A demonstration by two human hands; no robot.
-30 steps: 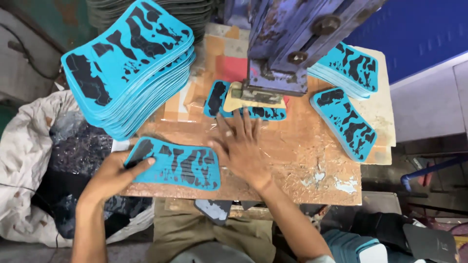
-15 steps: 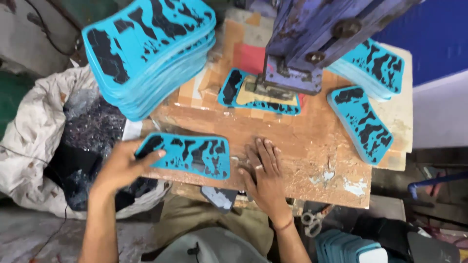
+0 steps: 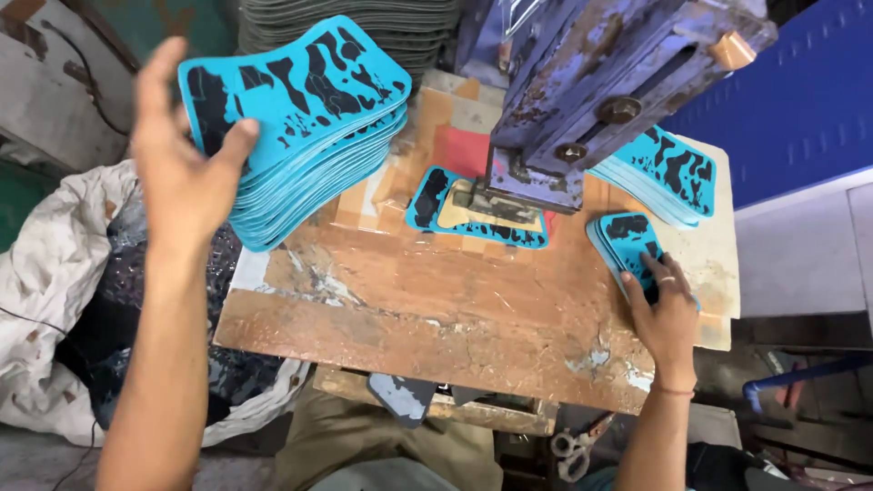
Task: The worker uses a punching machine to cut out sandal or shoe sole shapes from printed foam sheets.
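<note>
At the board's [image 3: 436,318] right edge, the right hand [image 3: 668,314] lies flat, fingers spread, on a small stack of cut pieces [image 3: 627,245]. At upper left, the left hand [image 3: 182,173] is raised with its thumb against the top sheet of the tall stack [image 3: 309,127], holding nothing I can make out. Between them, another sheet [image 3: 427,195] lies under the press [image 3: 582,100]. A bag of scrap [image 3: 64,300] sits left of the board.
</note>
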